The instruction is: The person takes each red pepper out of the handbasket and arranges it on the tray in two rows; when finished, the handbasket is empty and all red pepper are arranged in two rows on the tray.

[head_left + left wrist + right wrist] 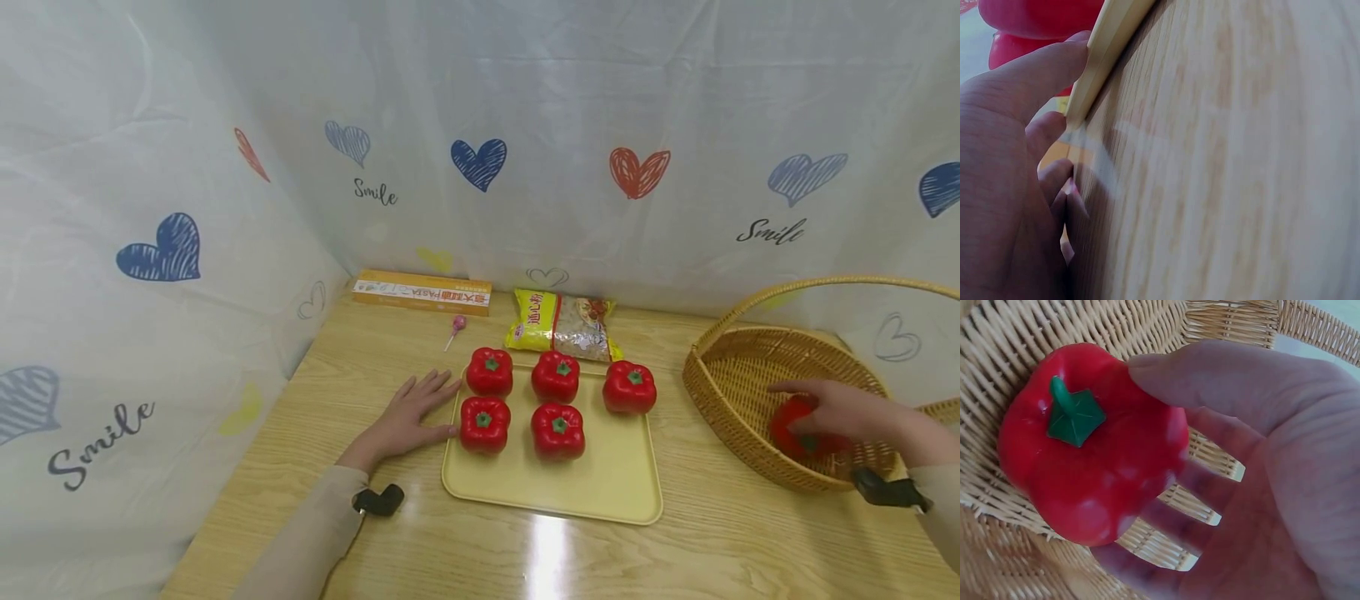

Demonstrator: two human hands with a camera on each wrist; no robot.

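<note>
Inside the wicker basket [720, 408], my right hand [847, 412] holds a red bell pepper [1097, 469] with a green stem. The thumb lies over its top, and the fingers reach round behind it in the right wrist view. My left hand [408, 417] rests with spread fingers at the left edge of a pale yellow tray [600, 492]. Its thumb and forefinger touch the tray's rim in the left wrist view. Several red bell peppers [558, 432] sit stem-up on the tray in two rows.
Behind the tray lie a yellow bag of pasta [570, 325], a pink lollipop [458, 323] and an orange and white pasta box [422, 292]. The basket's tall handle [817, 283] arches over its opening. A printed curtain [555, 100] borders the wooden table at the back and left.
</note>
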